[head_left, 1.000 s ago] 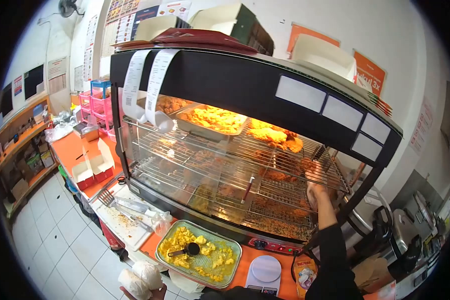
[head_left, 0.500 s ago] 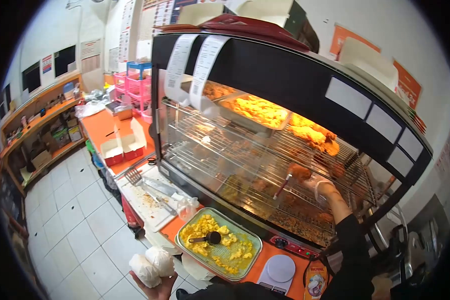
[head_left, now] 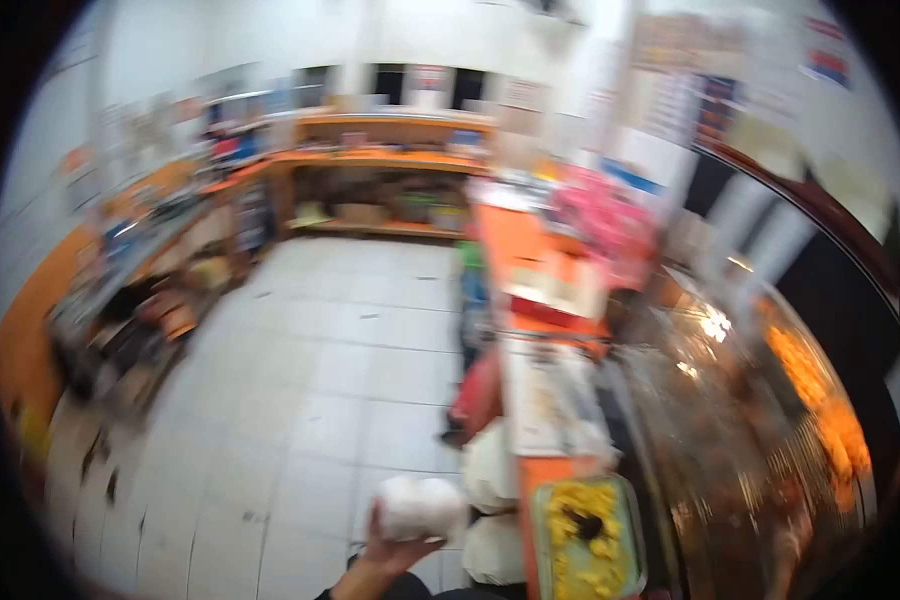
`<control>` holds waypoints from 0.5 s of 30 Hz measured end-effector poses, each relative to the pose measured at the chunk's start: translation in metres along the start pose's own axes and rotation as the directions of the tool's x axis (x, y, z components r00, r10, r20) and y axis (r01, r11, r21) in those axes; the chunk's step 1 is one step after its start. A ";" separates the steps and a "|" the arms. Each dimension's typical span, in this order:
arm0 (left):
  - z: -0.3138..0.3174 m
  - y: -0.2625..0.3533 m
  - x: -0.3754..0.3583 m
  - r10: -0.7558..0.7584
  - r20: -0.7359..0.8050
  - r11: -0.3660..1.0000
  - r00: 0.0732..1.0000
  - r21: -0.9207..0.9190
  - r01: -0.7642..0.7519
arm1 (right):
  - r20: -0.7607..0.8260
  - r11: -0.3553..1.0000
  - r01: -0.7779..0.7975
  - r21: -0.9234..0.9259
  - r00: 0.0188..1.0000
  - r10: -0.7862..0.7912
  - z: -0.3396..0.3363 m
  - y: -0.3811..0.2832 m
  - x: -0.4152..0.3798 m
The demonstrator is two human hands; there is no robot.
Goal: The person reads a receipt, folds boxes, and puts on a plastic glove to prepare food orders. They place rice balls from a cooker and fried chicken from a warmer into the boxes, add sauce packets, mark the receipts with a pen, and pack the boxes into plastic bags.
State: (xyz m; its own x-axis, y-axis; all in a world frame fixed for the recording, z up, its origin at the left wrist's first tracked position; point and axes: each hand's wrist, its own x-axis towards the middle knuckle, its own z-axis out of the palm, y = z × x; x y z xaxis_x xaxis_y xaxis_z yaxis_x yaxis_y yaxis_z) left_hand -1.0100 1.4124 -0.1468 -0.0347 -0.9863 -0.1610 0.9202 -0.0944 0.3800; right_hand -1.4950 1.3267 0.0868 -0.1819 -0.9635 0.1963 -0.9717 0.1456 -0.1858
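Left hand: raised low in view, palm up, fingers cupped under two white wrapped bundles lying side by side on it. The frame is blurred, so the wrapping material cannot be told. Judged light, soft and rounded, likely to give if squeezed and to roll off an open palm; best supported from beneath with fingers curled round the sides, as here.

Right hand: cannot be made out; a blurred shape low at the right edge may be it, state unknown.

Surface: orange, running away along the right, carrying a metal tray of yellow food nearest, just right of the bundles, then a pale board and open boxes. White bags hang or stand at its front edge.

Display warmer: curved glass, lit, fried pieces inside.

Room: pale tiled floor, orange shelving along the far and left walls, posters above.
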 end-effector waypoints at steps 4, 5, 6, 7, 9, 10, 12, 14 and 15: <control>-0.009 0.001 -0.011 0.026 0.092 0.962 0.995 -0.273 0.000 | -0.125 0.982 0.143 0.122 0.984 -0.127 0.013 -0.041 -0.011; -0.011 0.005 -0.016 0.095 0.086 0.953 0.992 -0.295 -0.066 | -0.153 0.975 0.170 0.146 0.977 -0.147 0.019 -0.049 -0.017; -0.012 0.005 -0.018 0.086 0.168 0.949 0.982 -0.313 -0.030 | -0.187 0.966 0.201 0.166 0.968 -0.169 0.024 -0.058 -0.022; -0.012 0.006 -0.016 0.061 0.262 0.949 0.963 -0.315 0.025 | -0.213 0.958 0.222 0.182 0.960 -0.182 0.030 -0.066 -0.027; -0.016 0.015 -0.026 0.077 0.362 0.942 0.929 -0.332 0.051 | -0.263 0.940 0.263 0.215 0.943 -0.203 0.043 -0.084 -0.034; -0.012 0.016 -0.016 0.102 0.346 0.945 0.933 -0.327 0.018 | -0.269 0.932 0.275 0.234 0.940 -0.210 0.054 -0.086 -0.025; -0.013 0.024 -0.030 0.143 0.298 0.951 0.944 -0.305 -0.048 | -0.303 0.911 0.304 0.279 0.928 -0.217 0.065 -0.099 -0.032; -0.024 0.032 -0.044 0.174 0.301 0.948 0.938 -0.310 -0.076 | -0.315 0.895 0.322 0.309 0.923 -0.223 0.073 -0.112 -0.034; -0.027 0.032 -0.057 0.188 0.308 0.944 0.933 -0.320 -0.085 | -0.325 0.877 0.348 0.332 0.915 -0.240 0.074 -0.118 -0.038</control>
State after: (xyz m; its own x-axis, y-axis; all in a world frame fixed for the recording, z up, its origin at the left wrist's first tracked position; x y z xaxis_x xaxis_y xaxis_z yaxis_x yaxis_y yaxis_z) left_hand -0.9685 1.4695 -0.1502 0.0209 -0.9792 0.2018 0.9960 0.0380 0.0812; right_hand -1.3626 1.3300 0.0296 0.0180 -0.8435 0.5369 -0.8653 -0.2821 -0.4142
